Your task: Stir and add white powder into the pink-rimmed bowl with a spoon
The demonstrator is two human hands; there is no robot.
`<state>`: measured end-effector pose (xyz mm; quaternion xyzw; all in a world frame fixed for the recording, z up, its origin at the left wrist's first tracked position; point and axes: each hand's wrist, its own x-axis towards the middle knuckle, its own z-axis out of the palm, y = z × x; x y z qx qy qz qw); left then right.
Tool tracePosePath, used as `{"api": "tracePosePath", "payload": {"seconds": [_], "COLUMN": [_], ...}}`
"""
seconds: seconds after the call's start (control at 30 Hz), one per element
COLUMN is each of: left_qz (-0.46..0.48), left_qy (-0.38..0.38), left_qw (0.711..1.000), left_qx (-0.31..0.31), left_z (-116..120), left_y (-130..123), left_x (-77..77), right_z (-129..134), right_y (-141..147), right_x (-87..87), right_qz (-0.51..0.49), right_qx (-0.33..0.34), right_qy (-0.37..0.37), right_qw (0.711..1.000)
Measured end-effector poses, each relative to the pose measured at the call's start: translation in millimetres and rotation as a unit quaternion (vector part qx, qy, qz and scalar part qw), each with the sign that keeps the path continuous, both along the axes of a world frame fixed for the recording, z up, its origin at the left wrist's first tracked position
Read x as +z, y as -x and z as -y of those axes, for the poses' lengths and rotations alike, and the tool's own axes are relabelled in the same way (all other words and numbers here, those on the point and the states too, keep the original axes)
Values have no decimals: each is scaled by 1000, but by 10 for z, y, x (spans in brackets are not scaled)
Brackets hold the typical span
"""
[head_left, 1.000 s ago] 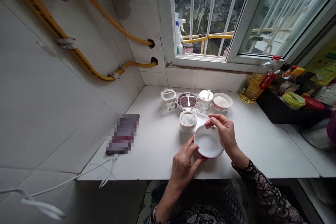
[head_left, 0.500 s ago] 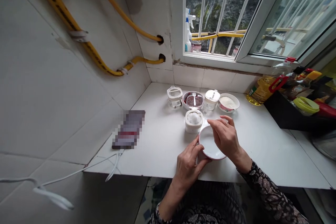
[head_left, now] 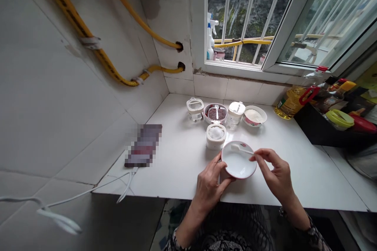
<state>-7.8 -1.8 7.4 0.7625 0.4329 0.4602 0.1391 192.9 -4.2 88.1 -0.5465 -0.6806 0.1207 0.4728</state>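
Bowl (head_left: 239,163), white and shallow, sits clasped at the rim in my left grip (head_left: 209,188) just in front of the white jar (head_left: 216,136), while my right grip (head_left: 275,172) pinches the small spoon (head_left: 242,149) resting in it.

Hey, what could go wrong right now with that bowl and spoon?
The small white bowl is tilted and held only by the left hand, close to the counter's front edge, so it might slip and drop to the floor. The right hand pinches the white spoon with just its fingertips, so the spoon could slide loose and knock the open jar of white contents beside the bowl.
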Motion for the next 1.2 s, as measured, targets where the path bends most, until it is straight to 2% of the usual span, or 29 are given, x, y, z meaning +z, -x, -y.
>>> {"api": "tracePosePath", "payload": {"seconds": [0.07,0.23,0.37,0.47,0.53,0.63,0.73,0.9,1.2], "left_qz": [0,21,20,11,7,-85,-192,-244,-250], "left_qy": [2,20,46,37,-6,-93,-167,-174,-171], "left_qw": [1000,1000,998,999,1000,990,967,954,953], "left_qx": [-2,-11,-23,-9,21,56,21,-7,19], "left_z": [-6,2,41,30,-37,-234,-472,-718,-881], "left_y": [1,-7,36,139,227,341,400,401,424], "left_x": [-10,-63,-63,22,118,272,370,398,387], "right_z": [75,97,122,162,185,209,222,225,158], "right_y": [-50,-41,-36,-82,-133,-221,-300,-370,-413], "right_x": [-101,-270,-317,-339,-349,-365,-401,-498,-567], "right_qz": [30,134,145,134,116,89,70,50,34], "right_qx": [17,59,52,37,20,-15,-43,-57,-55], "right_qy": [-2,-74,-98,-114,-126,-136,-129,-113,-93], "right_qw": [999,987,983,984,985,987,988,991,994]}}
